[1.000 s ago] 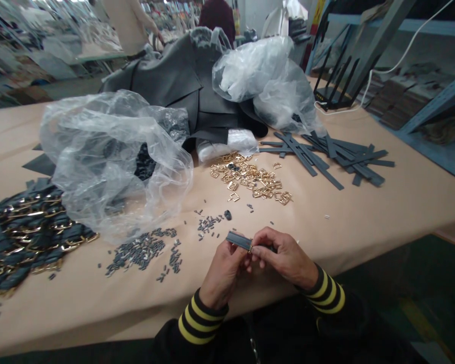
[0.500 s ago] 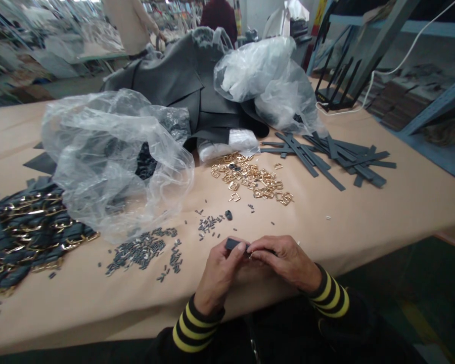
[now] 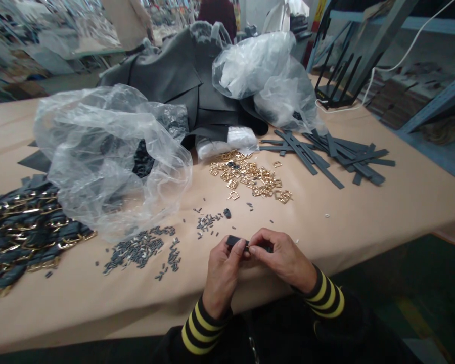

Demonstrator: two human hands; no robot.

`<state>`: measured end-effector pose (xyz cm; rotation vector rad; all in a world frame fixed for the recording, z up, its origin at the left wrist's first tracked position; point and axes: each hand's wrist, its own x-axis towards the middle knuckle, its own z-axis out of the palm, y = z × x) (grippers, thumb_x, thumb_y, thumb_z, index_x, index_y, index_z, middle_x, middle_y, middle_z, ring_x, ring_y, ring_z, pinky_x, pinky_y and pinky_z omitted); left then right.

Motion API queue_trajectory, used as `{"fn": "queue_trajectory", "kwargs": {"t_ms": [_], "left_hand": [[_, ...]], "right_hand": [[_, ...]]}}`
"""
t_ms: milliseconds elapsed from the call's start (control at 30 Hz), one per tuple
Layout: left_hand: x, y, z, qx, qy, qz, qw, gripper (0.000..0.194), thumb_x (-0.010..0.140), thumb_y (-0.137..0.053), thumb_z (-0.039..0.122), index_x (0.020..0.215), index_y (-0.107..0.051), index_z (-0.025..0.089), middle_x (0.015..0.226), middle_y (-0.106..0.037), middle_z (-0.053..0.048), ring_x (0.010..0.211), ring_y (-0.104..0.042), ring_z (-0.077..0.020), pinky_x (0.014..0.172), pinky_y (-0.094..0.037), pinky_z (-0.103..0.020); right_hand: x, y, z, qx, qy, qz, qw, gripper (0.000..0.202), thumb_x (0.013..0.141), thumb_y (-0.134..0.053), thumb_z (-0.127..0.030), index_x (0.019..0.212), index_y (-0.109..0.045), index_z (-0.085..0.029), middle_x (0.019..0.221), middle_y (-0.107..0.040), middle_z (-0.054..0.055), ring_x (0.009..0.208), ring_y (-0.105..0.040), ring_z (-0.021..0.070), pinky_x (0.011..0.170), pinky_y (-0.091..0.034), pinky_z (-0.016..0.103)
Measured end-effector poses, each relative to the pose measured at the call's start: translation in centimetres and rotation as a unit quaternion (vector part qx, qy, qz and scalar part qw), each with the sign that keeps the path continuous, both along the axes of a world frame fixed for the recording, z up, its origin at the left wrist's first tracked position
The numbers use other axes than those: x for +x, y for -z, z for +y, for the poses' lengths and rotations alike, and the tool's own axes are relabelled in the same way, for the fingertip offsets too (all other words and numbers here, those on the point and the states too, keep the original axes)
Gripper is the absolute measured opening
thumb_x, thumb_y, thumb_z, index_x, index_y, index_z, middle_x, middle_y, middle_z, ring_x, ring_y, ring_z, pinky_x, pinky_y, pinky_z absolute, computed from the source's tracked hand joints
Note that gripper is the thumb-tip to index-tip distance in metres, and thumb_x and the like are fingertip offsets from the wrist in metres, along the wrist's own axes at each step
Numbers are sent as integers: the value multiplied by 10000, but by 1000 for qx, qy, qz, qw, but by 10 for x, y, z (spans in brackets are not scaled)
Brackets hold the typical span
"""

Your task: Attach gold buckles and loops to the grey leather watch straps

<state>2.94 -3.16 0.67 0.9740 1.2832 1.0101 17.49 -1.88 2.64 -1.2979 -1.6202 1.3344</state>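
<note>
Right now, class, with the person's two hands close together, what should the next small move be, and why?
Perhaps the left hand should hold firm while the right hand eases its grip slightly, baring the covered section of the narrow dark grey leather-like strip: both hands appear to pinch it close together, and their fingers hide the part between.

Strap (image 3: 233,240) part-hid. by fingers (image 3: 236,251); blk/gold pile (image 3: 26,230) cut off L edge.

the held strip (image 3: 232,239) looks smooth and matt, the buckles (image 3: 265,188) glossy metal, the bags (image 3: 98,151) crinkled, shiny plastic.
</note>
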Motion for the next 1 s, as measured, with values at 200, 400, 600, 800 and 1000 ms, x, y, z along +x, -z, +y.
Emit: {"fn": "queue_trajectory", "kwargs": {"t_ms": [200,400,600,800,1000], "left_hand": [[0,-1,0,6,27,8,1000,181,720,-629,315,744,-585,141,680,-620,-14,655,-559,-140,626,-429,-234],[3,-5,2,64,18,119,991,123,737,-603,282,721,-558,168,637,-568,-4,596,-506,-141,582,-385,-240],[9,-8,-2,162,15,185,969,41,770,-541,204,751,-576,201,692,-533,-16,658,-480,-160,653,-360,-255],[2,-18,-9,125,105,111,980,187,825,-451,200,940,-598,193,865,-562,-57,772,-510,-167,738,-406,-276],[-15,-15,-1,-58,143,-160,975,147,783,-559,282,866,-587,163,963,-545,-64,829,-534,-169,638,-470,-263]], "right_hand": [[1,3,0,1,12,-29,1000,36,747,-541,-153,733,-572,-165,678,-630,2,647,-576,125,615,-428,228],[2,8,1,-41,2,48,998,65,761,-546,-176,813,-509,-169,716,-571,-6,655,-576,113,622,-461,234],[2,16,4,-132,8,148,980,207,758,-582,-273,837,-415,-182,696,-515,-37,559,-574,85,509,-462,203],[5,18,7,-70,38,81,994,201,738,-603,-264,762,-421,-183,655,-491,-44,536,-501,74,460,-395,179],[12,9,6,-5,-33,49,998,161,744,-613,-238,780,-471,-171,699,-530,-22,625,-521,96,568,-412,206]]}}
